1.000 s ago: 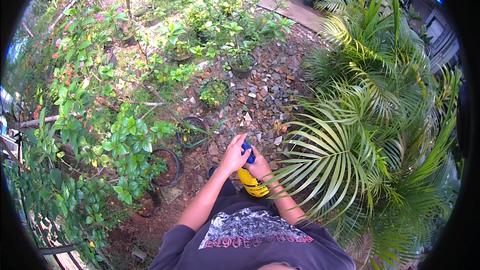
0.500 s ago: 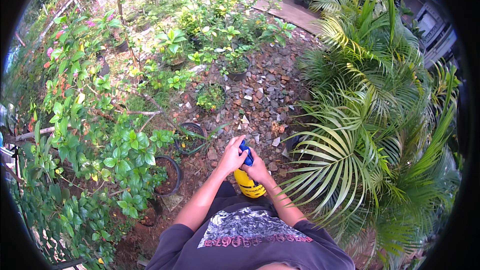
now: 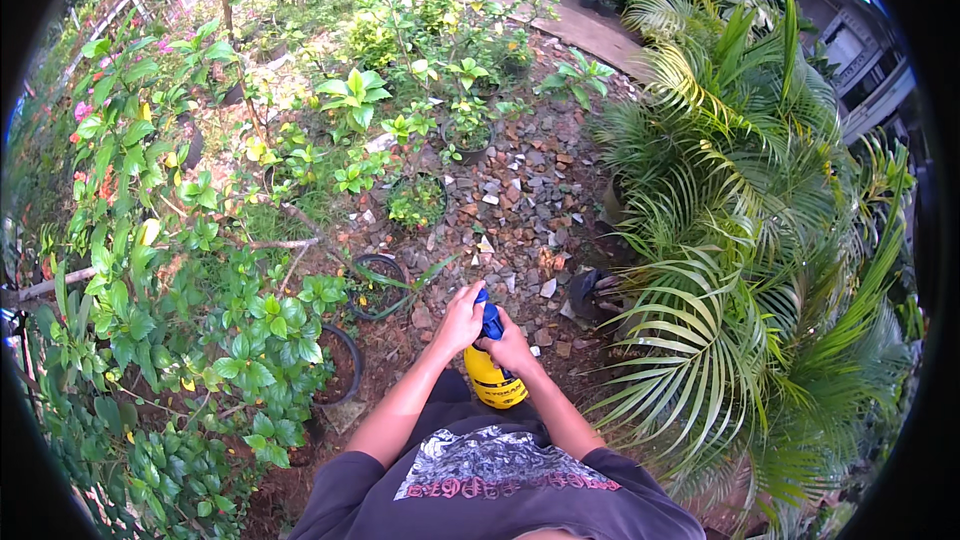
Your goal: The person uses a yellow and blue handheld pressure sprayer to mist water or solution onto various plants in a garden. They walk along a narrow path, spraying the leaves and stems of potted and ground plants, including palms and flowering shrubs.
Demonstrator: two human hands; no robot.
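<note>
I hold a yellow spray bottle (image 3: 494, 381) with a blue top (image 3: 489, 318) in front of my chest, low in the head view. My left hand (image 3: 459, 322) is closed over the blue top from the left. My right hand (image 3: 512, 350) grips the bottle's neck and upper body from the right. Both hands touch each other around the blue part. The bottle's lower half shows below my hands, above my dark printed shirt (image 3: 500, 480).
Stony bare ground (image 3: 520, 200) runs ahead. Leafy shrubs (image 3: 200, 300) crowd the left, with black plant pots (image 3: 345, 365) and a round pot (image 3: 378, 285) near my feet. Palm fronds (image 3: 740, 270) fill the right. A paved path (image 3: 580, 25) lies far ahead.
My view has shifted slightly, so the plants sit a little differently in frame. Both hands stay on the bottle's blue top in about the same grip.
</note>
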